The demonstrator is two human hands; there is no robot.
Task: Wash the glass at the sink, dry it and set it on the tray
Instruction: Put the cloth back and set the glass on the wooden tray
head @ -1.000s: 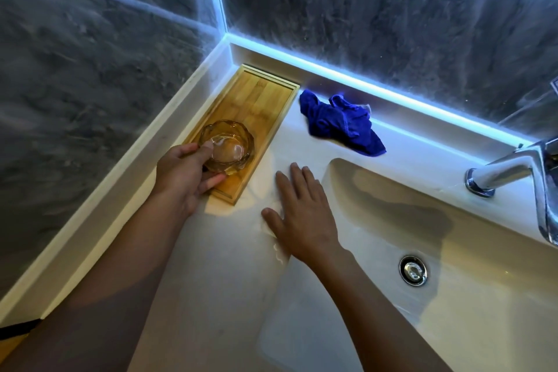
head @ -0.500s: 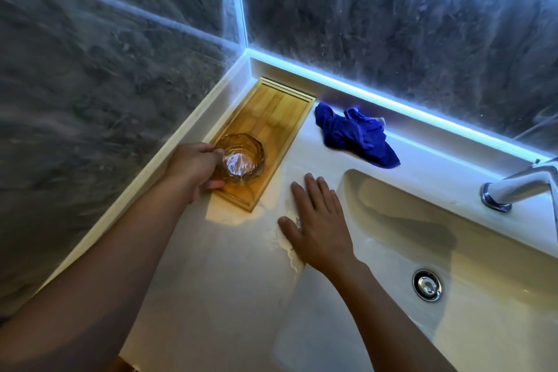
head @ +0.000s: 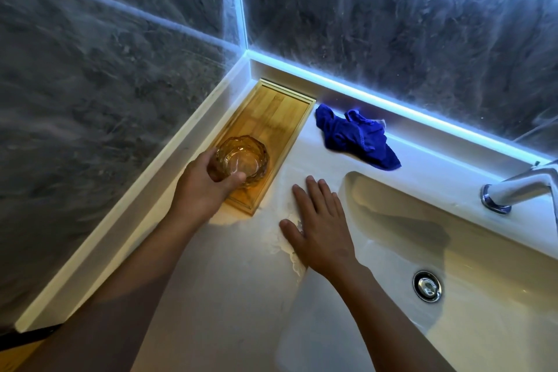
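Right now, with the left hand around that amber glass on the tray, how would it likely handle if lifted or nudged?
The amber glass looks thick and faceted, so probably heavy for its size and rigid. Squat and wide, it seems unlikely to tip. It is breakable if knocked off the wooden tray; the left hand wraps its side.

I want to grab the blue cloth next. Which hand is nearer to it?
Right. The right hand lies flat on the counter just below the cloth; the left hand grips the glass, farther left.

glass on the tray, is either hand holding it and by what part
The left hand holds the amber glass by its side wall near the rim; the right hand holds nothing.
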